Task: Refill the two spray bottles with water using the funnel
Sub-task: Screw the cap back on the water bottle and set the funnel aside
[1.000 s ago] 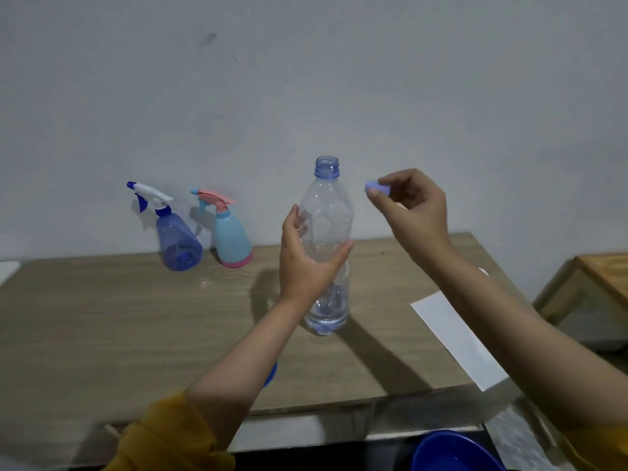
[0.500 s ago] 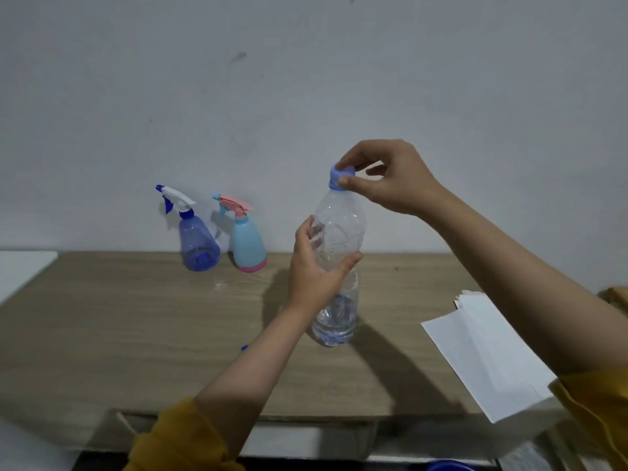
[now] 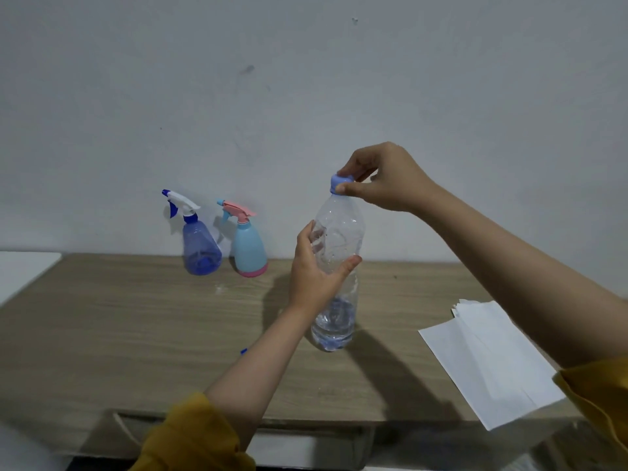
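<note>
A: What's at ten o'clock on the wooden table (image 3: 136,334)?
B: Two spray bottles (image 3: 201,246) against the grey wall (image 3: 306,79).
A: And centre?
B: Left hand (image 3: 314,277) grips the water bottle (image 3: 338,266); right hand (image 3: 384,180) pinches its cap (image 3: 341,182). White paper (image 3: 489,362) at four o'clock.

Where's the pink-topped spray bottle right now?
The pink-topped spray bottle stands at the back of the table by the wall, left of centre, just right of the blue spray bottle.
</note>
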